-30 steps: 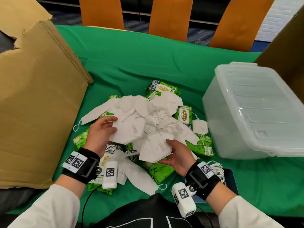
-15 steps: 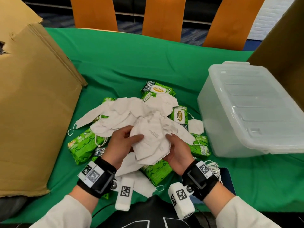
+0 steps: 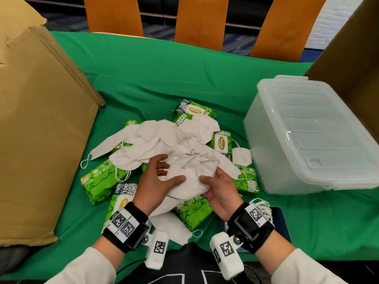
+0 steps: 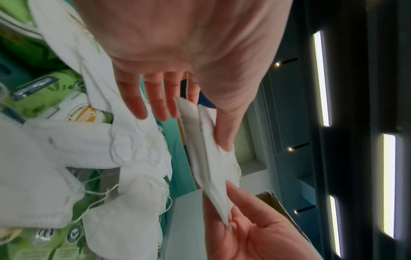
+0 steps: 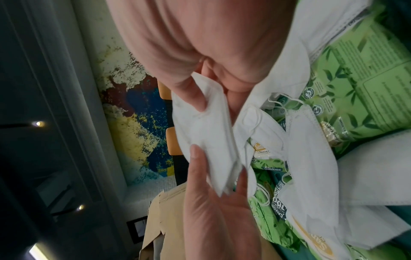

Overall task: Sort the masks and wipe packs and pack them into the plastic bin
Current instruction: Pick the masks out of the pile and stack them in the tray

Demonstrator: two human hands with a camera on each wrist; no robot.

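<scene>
Both my hands hold a small stack of white folded masks just above the near side of the pile. My left hand pinches its left edge, thumb on top and fingers spread beneath. My right hand grips the right edge, thumb on top. The left wrist view shows the stack edge-on between thumb and fingers. In the right wrist view my thumb presses the stack. More loose masks lie heaped over green wipe packs. The clear plastic bin stands to the right with its lid on.
A big cardboard box lies along the left of the green-covered table. A second cardboard wall rises behind the bin. Orange chair backs line the far edge. A dark flat device and white cords sit by my right wrist.
My left hand left the masks at the pile's left and joined the right hand. The masks it gathered now form one stack held between both hands.
</scene>
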